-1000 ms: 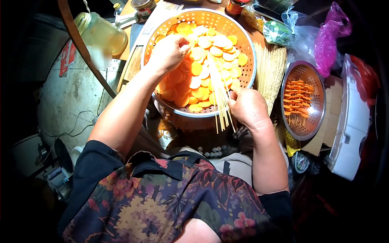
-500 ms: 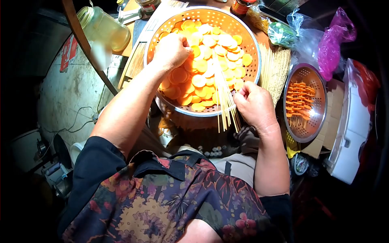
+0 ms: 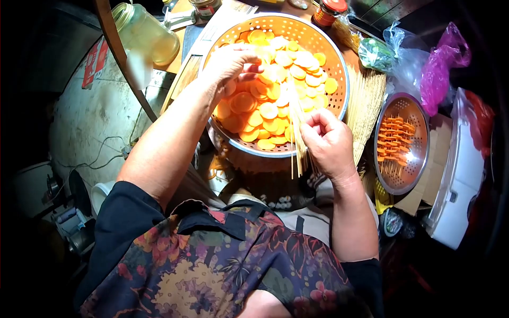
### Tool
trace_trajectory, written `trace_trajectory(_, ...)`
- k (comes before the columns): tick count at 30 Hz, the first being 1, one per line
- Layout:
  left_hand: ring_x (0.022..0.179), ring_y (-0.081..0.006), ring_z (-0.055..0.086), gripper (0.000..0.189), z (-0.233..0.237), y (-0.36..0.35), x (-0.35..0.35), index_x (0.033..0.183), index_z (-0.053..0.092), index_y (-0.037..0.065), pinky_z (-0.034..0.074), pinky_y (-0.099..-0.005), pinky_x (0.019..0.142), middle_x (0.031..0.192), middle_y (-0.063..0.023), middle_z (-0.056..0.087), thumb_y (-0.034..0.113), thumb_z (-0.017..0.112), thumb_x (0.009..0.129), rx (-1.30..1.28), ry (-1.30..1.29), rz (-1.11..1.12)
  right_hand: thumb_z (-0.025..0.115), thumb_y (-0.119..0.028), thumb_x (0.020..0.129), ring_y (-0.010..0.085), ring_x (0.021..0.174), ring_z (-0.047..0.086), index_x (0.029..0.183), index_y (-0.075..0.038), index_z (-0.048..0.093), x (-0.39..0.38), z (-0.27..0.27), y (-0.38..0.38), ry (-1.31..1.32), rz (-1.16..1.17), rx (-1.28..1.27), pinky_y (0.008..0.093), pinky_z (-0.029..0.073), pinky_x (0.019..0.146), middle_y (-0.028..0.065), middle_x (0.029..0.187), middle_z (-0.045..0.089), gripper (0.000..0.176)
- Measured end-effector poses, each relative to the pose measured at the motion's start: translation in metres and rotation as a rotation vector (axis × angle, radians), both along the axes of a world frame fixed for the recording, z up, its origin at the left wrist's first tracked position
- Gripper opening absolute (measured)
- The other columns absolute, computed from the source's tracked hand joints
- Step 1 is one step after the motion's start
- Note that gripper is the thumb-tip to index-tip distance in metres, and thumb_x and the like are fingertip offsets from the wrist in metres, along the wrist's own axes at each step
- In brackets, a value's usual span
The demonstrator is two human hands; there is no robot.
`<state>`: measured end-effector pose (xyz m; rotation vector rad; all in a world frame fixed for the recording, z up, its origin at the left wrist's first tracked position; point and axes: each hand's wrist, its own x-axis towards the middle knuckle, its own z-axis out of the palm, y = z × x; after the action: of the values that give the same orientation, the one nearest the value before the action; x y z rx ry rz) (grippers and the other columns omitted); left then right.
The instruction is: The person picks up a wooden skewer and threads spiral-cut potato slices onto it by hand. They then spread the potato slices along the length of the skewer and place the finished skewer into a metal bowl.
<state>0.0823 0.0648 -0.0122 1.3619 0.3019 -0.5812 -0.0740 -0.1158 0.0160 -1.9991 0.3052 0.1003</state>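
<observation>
A large perforated metal colander (image 3: 233, 139) holds many round orange slices (image 3: 269, 110). Over its left part is my left hand (image 3: 233, 66), its fingers apart above the slices; glare hides whether anything small lies between them. Thin wooden skewers (image 3: 297, 130) lie on the slices and stick out over the near rim. Beside them, at the right rim, my right hand (image 3: 327, 139) is closed, thumb against curled fingers; what it pinches is too small to make out.
A smaller oval colander (image 3: 415, 177) at the right holds threaded orange skewers (image 3: 393, 140). A bundle of sticks (image 3: 368, 100) lies between the colanders. Plastic bags (image 3: 442, 63), a white foam box (image 3: 456, 180), a large jar (image 3: 151, 40) and a red-lidded jar (image 3: 328, 11) stand around.
My left hand has opened its fingers and moved slightly right. My right hand has shifted left, closer to the skewers. The whole view has shifted a little.
</observation>
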Motion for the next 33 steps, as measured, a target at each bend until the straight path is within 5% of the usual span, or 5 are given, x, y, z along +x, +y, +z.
trace_trajectory(22,0.074,-0.0173,0.064,0.019,0.001,-0.001,-0.006,0.091,0.055,0.003,0.054,-0.0301,0.068,0.084,-0.0091,0.062,0.006,0.066,0.075,-0.086,-0.022,-0.147,0.061,-0.007,0.081,0.0003,0.053,0.044,0.079,-0.004,0.056,-0.001,0.013,-0.006,0.154,-0.087,0.56,0.0154,0.035,0.049,-0.0044,0.063,0.053,0.006)
trace_trajectory(28,0.071,-0.0131,0.063,0.012,0.012,-0.023,-0.043,0.089,0.058,0.001,0.053,-0.0237,0.064,0.078,-0.0083,0.063,0.004,0.063,0.078,-0.17,-0.101,-0.51,0.061,-0.012,0.084,0.0014,0.051,0.044,0.083,-0.004,0.056,0.012,0.001,0.0,0.132,-0.175,0.614,0.0154,0.034,0.046,-0.0028,0.063,0.053,0.01)
trace_trajectory(33,0.069,-0.0142,0.062,0.011,0.008,-0.026,-0.038,0.09,0.059,0.0,0.052,-0.0261,0.069,0.078,-0.0068,0.063,0.003,0.062,0.079,-0.101,-0.214,-0.335,0.061,-0.015,0.084,0.0025,0.048,0.045,0.089,-0.003,0.059,0.016,-0.003,0.004,0.167,-0.18,0.602,0.0155,0.036,0.044,-0.0009,0.063,0.054,0.012)
